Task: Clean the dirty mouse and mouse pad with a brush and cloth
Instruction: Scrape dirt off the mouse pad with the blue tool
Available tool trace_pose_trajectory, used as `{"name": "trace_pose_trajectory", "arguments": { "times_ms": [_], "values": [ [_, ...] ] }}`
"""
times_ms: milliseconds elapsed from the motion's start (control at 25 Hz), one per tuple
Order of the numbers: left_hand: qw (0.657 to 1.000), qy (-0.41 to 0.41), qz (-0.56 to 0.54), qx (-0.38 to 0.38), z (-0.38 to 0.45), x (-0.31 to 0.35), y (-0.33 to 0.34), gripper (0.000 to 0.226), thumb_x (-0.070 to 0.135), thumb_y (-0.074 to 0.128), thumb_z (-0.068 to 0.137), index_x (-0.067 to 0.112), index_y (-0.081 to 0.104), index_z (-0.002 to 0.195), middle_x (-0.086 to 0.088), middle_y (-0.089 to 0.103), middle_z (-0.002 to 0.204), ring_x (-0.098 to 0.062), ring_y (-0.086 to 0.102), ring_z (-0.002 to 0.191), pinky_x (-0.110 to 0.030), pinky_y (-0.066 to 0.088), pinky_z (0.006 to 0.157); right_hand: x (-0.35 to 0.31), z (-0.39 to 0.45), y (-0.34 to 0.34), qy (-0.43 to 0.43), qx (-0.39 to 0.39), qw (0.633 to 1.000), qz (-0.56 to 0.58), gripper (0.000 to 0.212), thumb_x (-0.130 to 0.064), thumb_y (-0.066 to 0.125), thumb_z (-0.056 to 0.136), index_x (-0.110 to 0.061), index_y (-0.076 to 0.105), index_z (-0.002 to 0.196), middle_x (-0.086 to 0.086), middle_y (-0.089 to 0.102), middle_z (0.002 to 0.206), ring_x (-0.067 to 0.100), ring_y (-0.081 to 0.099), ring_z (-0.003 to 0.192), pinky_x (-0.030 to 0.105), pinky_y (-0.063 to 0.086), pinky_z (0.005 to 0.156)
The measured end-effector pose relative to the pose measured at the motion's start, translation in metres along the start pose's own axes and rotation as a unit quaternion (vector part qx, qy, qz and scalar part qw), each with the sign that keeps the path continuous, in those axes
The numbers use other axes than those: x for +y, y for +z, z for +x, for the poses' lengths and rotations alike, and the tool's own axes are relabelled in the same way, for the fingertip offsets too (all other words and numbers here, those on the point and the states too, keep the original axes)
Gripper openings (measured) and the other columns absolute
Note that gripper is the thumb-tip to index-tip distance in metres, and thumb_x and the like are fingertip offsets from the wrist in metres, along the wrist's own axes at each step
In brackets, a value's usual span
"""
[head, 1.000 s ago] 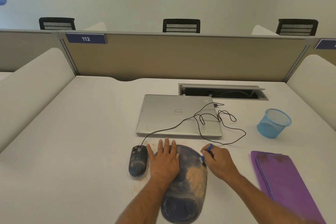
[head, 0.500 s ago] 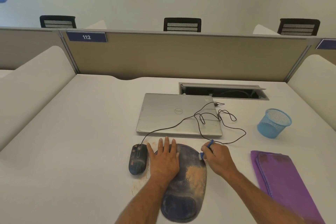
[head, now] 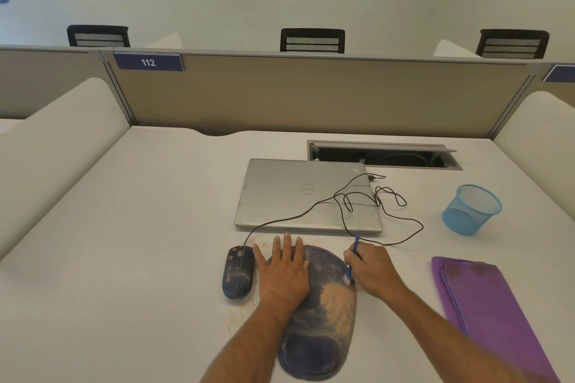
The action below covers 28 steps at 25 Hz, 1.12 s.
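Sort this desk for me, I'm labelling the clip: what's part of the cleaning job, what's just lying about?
In the job:
dusty dark blue mouse pad
dirty black wired mouse
small blue-handled brush, gripped by right hand
left hand, flat on pad
folded purple cloth

Lying about:
closed silver laptop
blue mesh cup
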<state>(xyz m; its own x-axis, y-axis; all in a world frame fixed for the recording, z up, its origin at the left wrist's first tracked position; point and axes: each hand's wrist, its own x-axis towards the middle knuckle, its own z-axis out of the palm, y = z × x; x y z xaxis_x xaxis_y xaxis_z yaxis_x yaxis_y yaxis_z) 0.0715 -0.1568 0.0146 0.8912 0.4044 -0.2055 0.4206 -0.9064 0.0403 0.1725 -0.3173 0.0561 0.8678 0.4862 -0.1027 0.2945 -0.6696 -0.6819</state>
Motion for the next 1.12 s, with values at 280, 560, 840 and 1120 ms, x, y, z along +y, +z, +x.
{"name": "trace_pose_trajectory", "arguments": {
  "times_ms": [280,560,840,1120],
  "values": [
    [1.0,0.0,-0.002,-0.001,0.0,0.0,-0.002,0.06,0.046,0.008,0.107,0.023,-0.009,0.159,-0.007,-0.013,0.167,-0.032,-0.014,0.153,-0.071,-0.017,0.111,-0.004,0.002,0.001,0.006,-0.009,1.0,-0.01,0.024,-0.02,0.054,0.093,-0.012,0.063,0.073,0.003,0.065,0.069,0.014,0.061,0.063,0.027,0.048,0.06],
    [1.0,0.0,-0.004,-0.008,0.001,0.0,-0.001,0.06,0.047,0.007,0.107,0.023,-0.01,0.159,-0.007,-0.014,0.167,-0.032,-0.015,0.153,-0.072,-0.017,0.111,-0.01,0.0,0.006,0.004,-0.001,1.0,-0.022,0.025,-0.021,0.054,0.094,-0.014,0.061,0.071,0.002,0.065,0.071,0.008,0.058,0.063,0.016,0.04,0.054],
    [1.0,0.002,-0.001,-0.01,0.001,0.0,-0.002,0.06,0.047,0.007,0.108,0.023,-0.011,0.159,-0.008,-0.015,0.167,-0.033,-0.015,0.153,-0.072,-0.017,0.112,-0.011,0.0,0.009,0.007,-0.003,1.0,-0.027,0.026,-0.023,0.053,0.095,-0.013,0.063,0.073,0.004,0.066,0.07,0.011,0.059,0.063,0.019,0.041,0.055],
    [1.0,0.0,0.0,-0.011,0.001,0.0,-0.003,0.06,0.047,0.008,0.108,0.023,-0.011,0.159,-0.008,-0.015,0.167,-0.033,-0.016,0.153,-0.071,-0.018,0.111,-0.015,0.002,0.012,0.004,-0.01,0.999,-0.034,0.028,-0.023,0.053,0.094,-0.01,0.064,0.072,0.004,0.065,0.07,0.012,0.058,0.062,0.019,0.041,0.054]
  ]
}}
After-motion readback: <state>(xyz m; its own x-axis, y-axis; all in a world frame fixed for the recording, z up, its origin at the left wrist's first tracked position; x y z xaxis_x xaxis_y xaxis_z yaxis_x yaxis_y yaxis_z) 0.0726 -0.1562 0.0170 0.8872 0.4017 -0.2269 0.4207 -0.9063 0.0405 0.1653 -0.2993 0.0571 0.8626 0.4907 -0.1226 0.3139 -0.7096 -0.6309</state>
